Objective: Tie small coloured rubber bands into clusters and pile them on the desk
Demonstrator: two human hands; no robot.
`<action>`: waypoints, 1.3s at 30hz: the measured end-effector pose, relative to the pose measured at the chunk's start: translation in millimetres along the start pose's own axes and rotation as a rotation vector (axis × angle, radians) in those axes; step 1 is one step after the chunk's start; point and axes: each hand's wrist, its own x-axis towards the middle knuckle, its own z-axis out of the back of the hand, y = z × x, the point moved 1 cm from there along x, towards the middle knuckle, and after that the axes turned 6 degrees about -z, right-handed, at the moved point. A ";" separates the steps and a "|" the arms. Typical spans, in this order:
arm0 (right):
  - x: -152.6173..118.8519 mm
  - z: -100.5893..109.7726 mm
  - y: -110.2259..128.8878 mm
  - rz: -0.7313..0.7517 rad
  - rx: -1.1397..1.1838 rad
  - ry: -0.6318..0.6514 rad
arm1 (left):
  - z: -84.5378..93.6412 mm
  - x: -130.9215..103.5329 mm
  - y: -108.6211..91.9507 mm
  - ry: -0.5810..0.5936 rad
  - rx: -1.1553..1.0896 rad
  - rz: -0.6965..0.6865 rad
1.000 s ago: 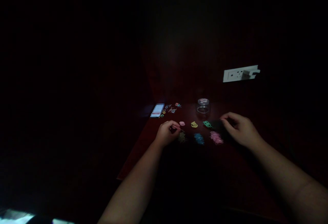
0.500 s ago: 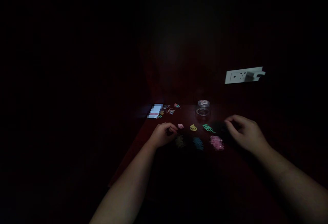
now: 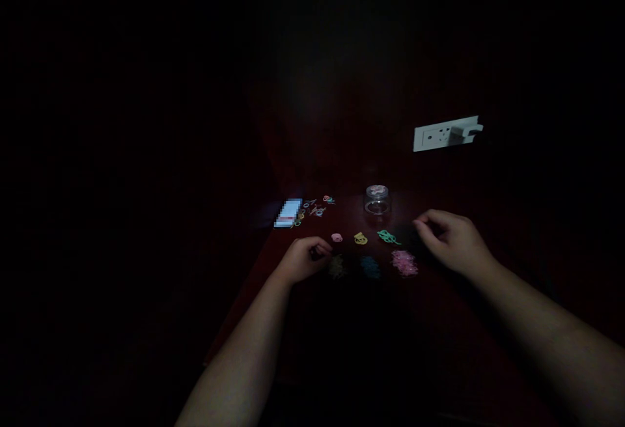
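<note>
My left hand (image 3: pixel 303 260) rests with curled fingers at the left of the small piles, closest to an olive-coloured pile (image 3: pixel 336 267) and a pink coil of bands (image 3: pixel 336 237). Whatever its fingers may hold is hidden. On the right, my right hand (image 3: pixel 452 238) has thumb and forefinger drawn together, beside green bands (image 3: pixel 388 237) and a pink glossy pile (image 3: pixel 404 263); I cannot make out anything between the tips. Yellow bands (image 3: pixel 360 238) lie in the back row, and a blue pile (image 3: pixel 370 267) sits in the front row.
A clear lidded jar (image 3: pixel 377 201) stands behind the piles. Loose coloured bands (image 3: pixel 318 210) are scattered beside a lit phone (image 3: pixel 288 213) at the table's left. A wall socket with a plug (image 3: pixel 446 133) is at the back right. The surroundings are very dark.
The view has shifted a little, so most things sit slightly further left in the picture. Both hands keep nearly the same curled pose beside the piles, which look unchanged.
</note>
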 end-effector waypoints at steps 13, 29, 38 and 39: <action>-0.8 0.5 0.3 0.017 -0.002 -0.010 | 0.6 -0.8 -1.2 -0.009 -0.003 0.002; -1.6 -2.2 -0.7 0.017 0.000 0.017 | 0.9 -0.6 -3.5 0.008 -0.025 0.020; -2.2 -3.4 1.0 0.023 0.013 0.037 | 1.5 -1.7 -4.6 0.038 -0.029 0.026; -2.2 -3.5 1.0 0.020 0.013 0.040 | 1.7 -1.7 -4.6 0.040 -0.027 0.028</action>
